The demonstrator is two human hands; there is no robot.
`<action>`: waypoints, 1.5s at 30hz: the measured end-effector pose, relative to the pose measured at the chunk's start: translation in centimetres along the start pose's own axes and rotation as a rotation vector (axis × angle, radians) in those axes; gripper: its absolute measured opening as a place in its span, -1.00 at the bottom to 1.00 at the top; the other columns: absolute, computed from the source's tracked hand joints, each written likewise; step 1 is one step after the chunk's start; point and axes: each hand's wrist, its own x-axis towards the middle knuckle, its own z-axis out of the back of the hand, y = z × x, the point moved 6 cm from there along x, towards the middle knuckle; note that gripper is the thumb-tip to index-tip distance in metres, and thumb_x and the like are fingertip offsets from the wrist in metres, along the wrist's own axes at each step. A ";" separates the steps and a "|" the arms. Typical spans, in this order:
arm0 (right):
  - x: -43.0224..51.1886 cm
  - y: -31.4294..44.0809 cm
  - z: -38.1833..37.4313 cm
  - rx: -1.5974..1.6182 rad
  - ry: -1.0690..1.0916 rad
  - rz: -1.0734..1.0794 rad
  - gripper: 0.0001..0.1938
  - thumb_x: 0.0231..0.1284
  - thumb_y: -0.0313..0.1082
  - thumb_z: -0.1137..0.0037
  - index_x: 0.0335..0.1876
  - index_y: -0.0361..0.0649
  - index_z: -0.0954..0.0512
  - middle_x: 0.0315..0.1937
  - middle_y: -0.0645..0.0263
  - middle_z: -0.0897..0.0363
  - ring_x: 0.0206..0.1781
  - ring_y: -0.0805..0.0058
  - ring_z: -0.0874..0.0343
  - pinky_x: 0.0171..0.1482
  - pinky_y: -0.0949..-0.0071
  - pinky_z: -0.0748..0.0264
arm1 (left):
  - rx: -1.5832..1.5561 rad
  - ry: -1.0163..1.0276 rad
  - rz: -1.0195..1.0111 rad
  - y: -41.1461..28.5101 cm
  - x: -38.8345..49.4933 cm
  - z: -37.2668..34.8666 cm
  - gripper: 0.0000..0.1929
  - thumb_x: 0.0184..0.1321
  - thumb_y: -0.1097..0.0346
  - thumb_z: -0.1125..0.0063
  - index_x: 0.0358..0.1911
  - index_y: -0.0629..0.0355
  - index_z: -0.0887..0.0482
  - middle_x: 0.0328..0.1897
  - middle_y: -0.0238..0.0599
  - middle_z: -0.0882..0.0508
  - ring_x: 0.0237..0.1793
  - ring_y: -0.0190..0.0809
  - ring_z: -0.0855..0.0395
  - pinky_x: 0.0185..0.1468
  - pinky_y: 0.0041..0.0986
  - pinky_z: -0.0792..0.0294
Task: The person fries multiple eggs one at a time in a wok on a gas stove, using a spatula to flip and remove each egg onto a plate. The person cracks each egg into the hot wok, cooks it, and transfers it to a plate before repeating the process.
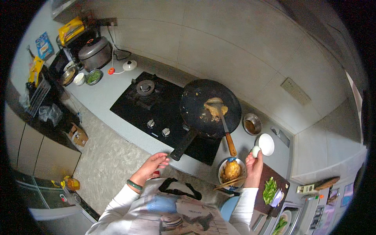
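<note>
My right hand (254, 166) holds a pale egg (256, 151) in its fingertips, beside the near rim of a white bowl (266, 144). My left hand (152, 165), a dark green bangle at its wrist, hovers with loosely bent fingers near the end of the black wok handle (179, 151); nothing shows in its grasp. Fried, egg-like food (216, 111) lies in the black wok (194, 97) on the hob. A turner (230, 144) with a wooden handle rests across the wok's near rim.
A plate of browned food (231, 171) with chopsticks (229, 184) sits left of my right forearm. Cut greens (269, 190) and a knife (276, 198) lie on a brown cutting board (258, 202). Behind stands a metal bowl of brown seasoning (251, 124). A rice cooker (95, 54) is far left.
</note>
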 end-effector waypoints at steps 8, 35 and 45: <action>-7.8 -8.1 -12.3 -0.656 0.033 0.382 -0.57 0.31 -0.46 0.04 0.29 -0.16 -0.29 -0.06 0.26 -0.47 -0.23 0.65 -0.51 -0.22 0.67 -0.52 | 0.023 0.203 -0.022 -4.2 1.6 -2.7 -0.66 0.41 0.17 0.07 0.18 0.10 -0.42 -0.22 -0.46 -0.56 -0.20 -0.45 -0.55 -0.06 -0.56 -0.43; -5.3 -11.0 -17.4 -1.320 -0.202 0.780 -0.64 0.22 -0.33 -0.14 0.09 -0.18 -0.37 0.03 0.02 -0.44 -0.03 0.03 -0.52 -0.11 0.29 -0.51 | 0.202 0.471 0.117 -5.6 4.0 -2.5 -0.36 0.34 0.07 -0.05 0.37 0.24 -0.15 0.10 -0.18 -0.50 -0.07 -0.28 -0.54 0.02 -0.47 -0.43; -5.8 -10.6 -18.1 -1.313 -0.187 0.814 -0.65 0.20 -0.40 -0.14 0.09 -0.21 -0.37 0.04 0.04 -0.42 -0.05 0.11 -0.52 -0.09 0.32 -0.51 | 0.149 0.458 0.086 -6.2 3.7 -3.1 -0.41 0.35 0.13 -0.04 0.33 0.29 -0.18 0.11 -0.17 -0.48 0.01 -0.29 -0.49 0.01 -0.50 -0.44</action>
